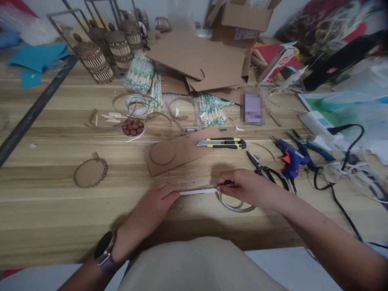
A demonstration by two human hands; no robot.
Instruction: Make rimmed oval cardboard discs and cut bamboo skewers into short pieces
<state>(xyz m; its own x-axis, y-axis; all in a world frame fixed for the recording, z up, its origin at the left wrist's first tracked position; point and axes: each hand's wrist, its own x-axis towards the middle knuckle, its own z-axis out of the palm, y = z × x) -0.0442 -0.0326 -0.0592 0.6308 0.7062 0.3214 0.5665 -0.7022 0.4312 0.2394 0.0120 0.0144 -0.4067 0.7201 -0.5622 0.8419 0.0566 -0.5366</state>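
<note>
A narrow white strip is stretched flat along the table between my two hands. My left hand, with a watch on its wrist, presses the strip's left end down with the fingers close together. At the other end, the fingertips of my right hand are closed in a pinch. A thin grey ring-shaped roll, which looks like tape, hangs below that hand and is partly covered by it. Beyond the strip lies a cardboard piece with a cardboard disc and a yellow-black utility knife on it.
Black scissors, a blue glue gun and pliers lie right, among cables. A twine-edged disc is at left. Behind are a bowl of brown balls, packets of sticks, woven lanterns and cardboard sheets.
</note>
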